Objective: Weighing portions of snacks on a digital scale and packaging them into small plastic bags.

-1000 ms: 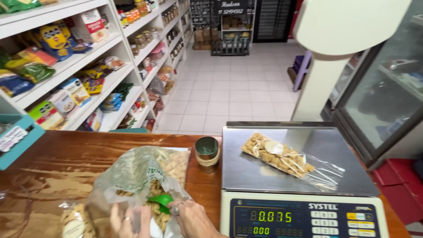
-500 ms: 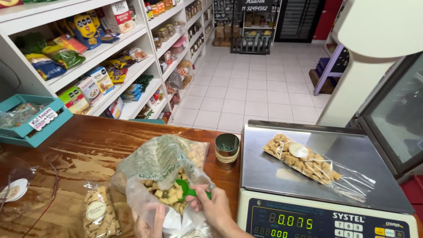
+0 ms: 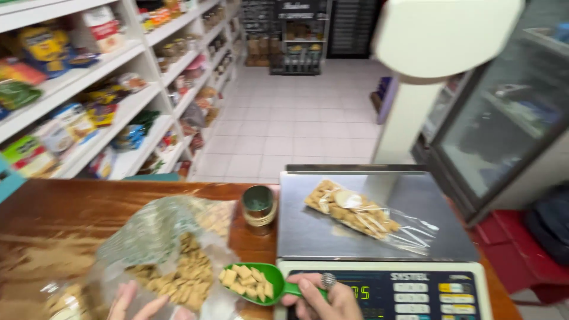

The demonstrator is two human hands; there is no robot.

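Gripping the green scoop [image 3: 261, 283] (heaped with crackers) in our right hand [image 3: 323, 299] beside the scale [image 3: 379, 237], we rest our left hand [image 3: 136, 305], fingers spread, on the big bag [image 3: 166, 249].

Two bare hands are seen at the six o'clock edge. A round-faced, silver-toned ring is worn on the right hand [image 3: 323, 296]. No ring is discernible on the left hand [image 3: 133, 303], though blurred and cropped; sleeves are not shown.

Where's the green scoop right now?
The green scoop, full of crackers, is in the right hand low in the head view, between the big bag and the scale.
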